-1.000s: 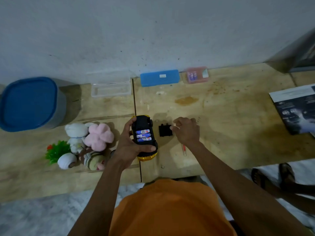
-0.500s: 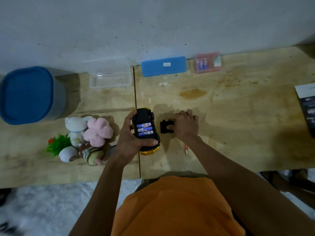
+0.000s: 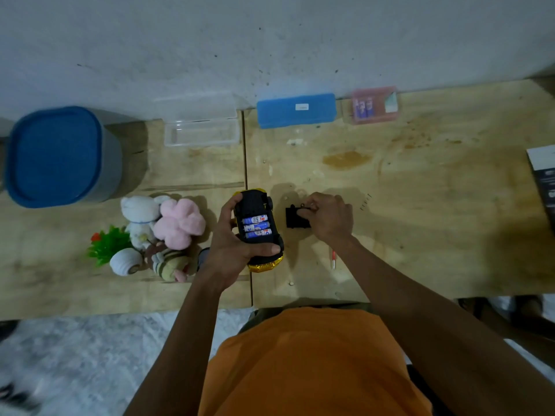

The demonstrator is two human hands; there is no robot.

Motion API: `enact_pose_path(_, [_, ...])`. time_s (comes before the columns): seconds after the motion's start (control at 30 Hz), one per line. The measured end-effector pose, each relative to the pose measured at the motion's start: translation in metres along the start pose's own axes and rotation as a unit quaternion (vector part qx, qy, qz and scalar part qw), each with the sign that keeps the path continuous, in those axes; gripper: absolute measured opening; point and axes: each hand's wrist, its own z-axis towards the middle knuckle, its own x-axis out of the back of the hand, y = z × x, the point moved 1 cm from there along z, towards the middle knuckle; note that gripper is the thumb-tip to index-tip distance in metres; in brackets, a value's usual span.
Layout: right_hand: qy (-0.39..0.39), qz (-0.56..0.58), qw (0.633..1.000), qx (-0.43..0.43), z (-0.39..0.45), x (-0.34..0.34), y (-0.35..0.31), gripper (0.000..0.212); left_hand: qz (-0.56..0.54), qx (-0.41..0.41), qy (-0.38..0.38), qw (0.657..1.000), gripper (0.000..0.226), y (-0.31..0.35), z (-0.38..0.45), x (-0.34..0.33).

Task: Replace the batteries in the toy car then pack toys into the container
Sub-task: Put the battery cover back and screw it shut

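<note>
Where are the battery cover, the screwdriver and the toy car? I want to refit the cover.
battery cover (image 3: 295, 220): head view, on its flat black face.
screwdriver (image 3: 333, 259): head view, on its thin shaft.
toy car (image 3: 265, 264): head view, on its yellow end.

We count three blue-labelled cylindrical batteries (image 3: 256, 226) in the one upturned black-and-yellow toy car (image 3: 259, 229) our left hand (image 3: 237, 244) grips, one black plastic cover (image 3: 295, 218) under our right hand (image 3: 329, 219), and four soft plush toys (image 3: 177, 223) left of the left hand.
</note>
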Motion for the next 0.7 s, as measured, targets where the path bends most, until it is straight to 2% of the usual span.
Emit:
enact_pose_path(0.1, [0.018,0.035,0.999,-0.007,-0.001,-0.003,-0.003,0.006,0.001,0.004,0.002,1.0,0.117,-0.003,-0.004,0.006])
enact_pose_path(0.23, [0.011,0.109,0.994,-0.03,-0.004,0.0,-0.008,0.021,-0.009,0.0,0.002,1.0,0.119,-0.004,-0.01,0.014])
enact_pose_path(0.3, [0.027,0.141,0.99,-0.012,-0.008,0.006,-0.012,0.027,-0.014,-0.005,-0.003,1.0,0.12,-0.002,-0.015,0.018])
enact_pose_path(0.4, [0.103,0.233,0.966,0.037,-0.017,0.026,-0.027,0.02,-0.021,-0.02,-0.013,1.0,0.116,0.004,-0.023,0.023])
enact_pose_path(0.47, [0.119,0.303,0.944,0.049,-0.029,0.046,-0.046,0.01,-0.022,-0.033,-0.029,0.999,0.114,0.008,-0.029,0.026])
enact_pose_path(0.57, [0.056,0.38,0.919,0.092,-0.058,0.072,-0.079,0.002,-0.025,-0.048,-0.056,0.997,0.114,0.013,-0.034,0.03])
enact_pose_path(0.7, [-0.023,0.383,0.913,0.139,-0.093,0.071,-0.104,0.007,-0.032,-0.081,-0.093,0.992,0.114,0.02,-0.043,0.031])
